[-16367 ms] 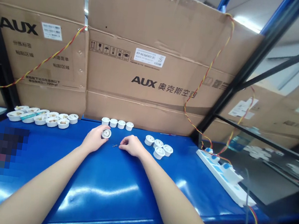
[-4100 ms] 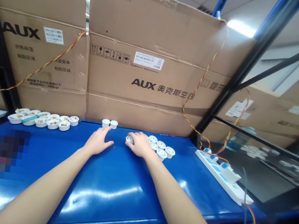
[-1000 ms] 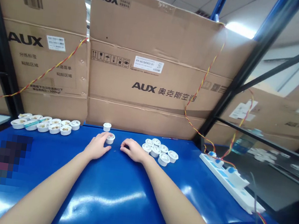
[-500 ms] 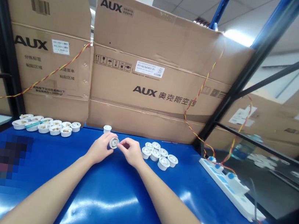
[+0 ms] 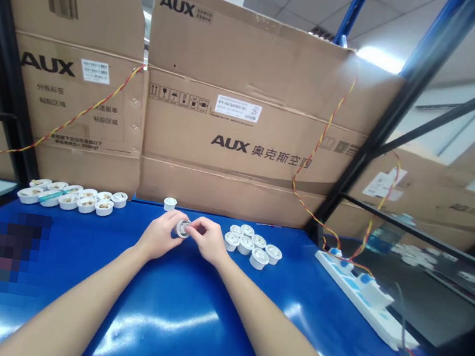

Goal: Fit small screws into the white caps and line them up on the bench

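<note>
From the head camera, the left hand (image 5: 158, 239) has its grip closed around a small white cup (image 5: 182, 228). The cup is held just above the blue surface (image 5: 166, 309), tipped so its open side faces the right hand (image 5: 210, 240). The right hand's grip is pinched together, fingertips touching the cup's open side. I cannot tell if a tiny piece sits between them.

The cup looks light and hard, like thin plastic. It looks smooth, so it could slip. The best place to hold it is probably the round side wall, which leaves the open side free.

Just behind the left grip stands one lone cup (image 5: 169, 203). Near the right grip, on its far side, sits a bunch of cups (image 5: 252, 245). Well off to the left of the left grip lies a row of cups (image 5: 71, 197). A white power strip (image 5: 364, 284) lies far to the right. Cardboard boxes (image 5: 246, 114) stand behind.
</note>
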The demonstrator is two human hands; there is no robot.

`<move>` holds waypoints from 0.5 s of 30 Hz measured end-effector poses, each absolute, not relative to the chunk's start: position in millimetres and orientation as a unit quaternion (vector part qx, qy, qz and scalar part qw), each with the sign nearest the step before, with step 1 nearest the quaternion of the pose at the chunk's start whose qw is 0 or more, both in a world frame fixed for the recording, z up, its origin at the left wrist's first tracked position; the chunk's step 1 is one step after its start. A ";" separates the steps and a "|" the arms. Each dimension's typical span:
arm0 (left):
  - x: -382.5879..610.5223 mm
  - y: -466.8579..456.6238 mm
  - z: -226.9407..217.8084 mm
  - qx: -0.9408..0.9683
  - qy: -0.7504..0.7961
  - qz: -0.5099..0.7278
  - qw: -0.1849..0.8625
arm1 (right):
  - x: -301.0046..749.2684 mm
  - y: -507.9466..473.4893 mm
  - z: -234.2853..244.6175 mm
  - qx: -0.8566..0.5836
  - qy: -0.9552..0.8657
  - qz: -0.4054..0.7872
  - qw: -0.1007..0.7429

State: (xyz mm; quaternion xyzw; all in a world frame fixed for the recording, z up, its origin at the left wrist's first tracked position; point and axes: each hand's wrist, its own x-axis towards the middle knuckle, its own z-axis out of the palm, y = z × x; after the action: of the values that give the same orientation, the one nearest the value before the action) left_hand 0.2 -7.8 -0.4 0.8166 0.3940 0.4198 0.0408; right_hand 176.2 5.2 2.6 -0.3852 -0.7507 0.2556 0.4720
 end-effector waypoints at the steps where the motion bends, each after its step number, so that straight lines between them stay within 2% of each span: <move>1: 0.2 -7.6 -0.8 0.817 0.387 0.425 0.040 | 176.2 4.8 3.2 -0.383 -0.749 0.262 0.473; 10: 2.7 -9.7 -0.1 0.826 0.343 0.443 0.062 | 174.7 7.6 1.7 -0.349 -0.710 0.390 0.471; 12: 3.2 -9.6 -0.4 0.826 0.339 0.447 0.064 | 174.8 6.7 0.9 -0.348 -0.715 0.383 0.469; 15: 3.2 -8.3 -1.8 0.821 0.344 0.451 0.066 | 174.0 1.9 2.5 -0.353 -0.747 0.308 0.472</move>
State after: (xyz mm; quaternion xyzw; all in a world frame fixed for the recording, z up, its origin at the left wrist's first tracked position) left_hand 3.2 -8.3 -1.8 0.8212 0.3438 0.4507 0.0658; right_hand 174.0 1.9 2.5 -0.3529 -0.7468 0.3077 0.4724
